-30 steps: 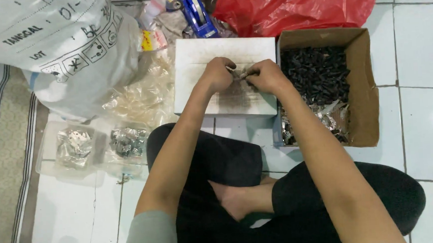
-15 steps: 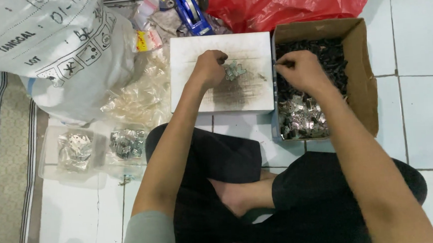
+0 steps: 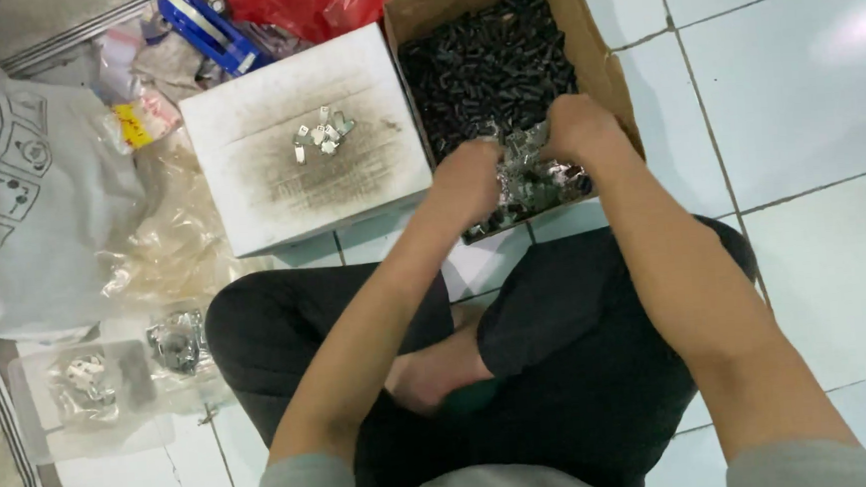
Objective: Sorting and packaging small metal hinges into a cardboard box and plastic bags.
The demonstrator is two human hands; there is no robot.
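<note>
Both hands down in the cardboard box (image 3: 602, 58), seen from the head camera. Left hand (image 3: 469, 176) and right hand (image 3: 578, 129) close together, one on each side of a crumpled clear bag of small silvery metal pieces (image 3: 534, 172), fingers curled into it. Whether the fingers actually pinch the plastic or only press against it: cannot tell, since the knuckles hide the fingertips. Bag lying at the near end of the box, on top of a heap of small black parts (image 3: 487, 65) filling the rest of the box up to its far wall.

Just left of the box, touching its side: a white box (image 3: 300, 196) with a smudged grey top, carrying a small cluster of silvery metal clips (image 3: 321, 135) near its middle, well clear of both hands. Behind that, a blue tool (image 3: 208, 29) and a red plastic bag (image 3: 323, 4). Further left, a large white printed sack (image 3: 34, 198) with crinkled clear plastic (image 3: 178, 249) at its foot. Near the left knee, two small clear bags of metal parts (image 3: 86, 380) on the white tiled floor (image 3: 804, 80). Crossed legs in black trousers (image 3: 561, 366) between body and box; nothing lying between the hands and the bag.
</note>
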